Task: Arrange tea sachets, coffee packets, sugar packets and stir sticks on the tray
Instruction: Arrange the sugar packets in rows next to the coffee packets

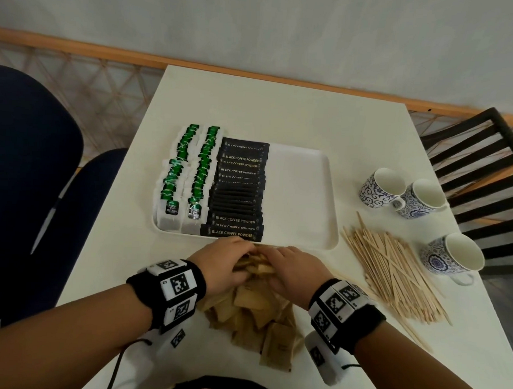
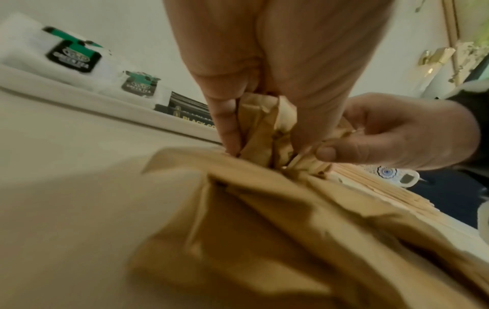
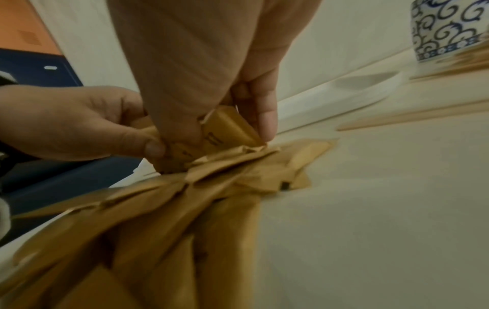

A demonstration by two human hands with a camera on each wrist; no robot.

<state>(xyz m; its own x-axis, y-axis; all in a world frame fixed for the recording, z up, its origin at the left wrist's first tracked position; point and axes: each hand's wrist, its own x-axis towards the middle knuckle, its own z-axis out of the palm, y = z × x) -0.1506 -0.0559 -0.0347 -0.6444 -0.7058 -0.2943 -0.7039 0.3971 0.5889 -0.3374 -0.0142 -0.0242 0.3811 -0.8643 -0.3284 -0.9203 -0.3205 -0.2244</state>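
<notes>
At the near edge of the white table, directly in front of us, lies the loose heap of brown paper sugar packets, spread flat so that single packets can be drawn off the top. Over its far end our left hand and right hand meet, each with fingers and thumb curled round a small bundle of these packets; the wrist views show the bundle standing on edge between the two hands, which we judge is done to square the packets into one even stack before transfer. Just beyond the hands sits the white rectangular plastic tray, its near rim close to the knuckles, so the carry will be short. On the tray's left part, two columns of white tea sachets with green labels overlap like shingles, and beside them runs one column of black coffee packets lettered "BLACK COFFEE POWDER"; overlapping keeps every label readable and saves width. The right part of the tray is bare, and we judge it reserved for the sugar and the sticks. To the right, on the table beside the tray, the pale wooden stir sticks lie in a loose fan, not yet handled. Farther right stand three blue-and-white patterned ceramic cups, clear of the working area.
</notes>
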